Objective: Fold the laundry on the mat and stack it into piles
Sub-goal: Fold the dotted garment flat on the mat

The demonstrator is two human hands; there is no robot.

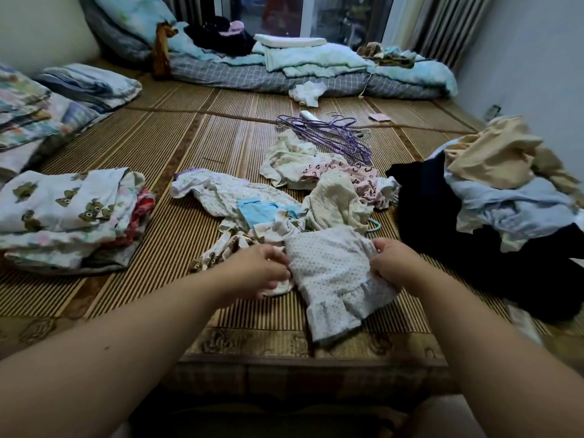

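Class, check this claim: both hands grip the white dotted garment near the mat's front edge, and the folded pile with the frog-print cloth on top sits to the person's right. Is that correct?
One detail is wrong. The head view shows the folded pile with the frog-print cloth on top sitting to the person's left, not right. Both hands, left hand and right hand, do grip the white dotted garment near the mat's front edge.

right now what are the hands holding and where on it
Both hold the dotted white garment on the mat: the left hand pinches its left edge, the right hand its right edge, above the ruffled hem.
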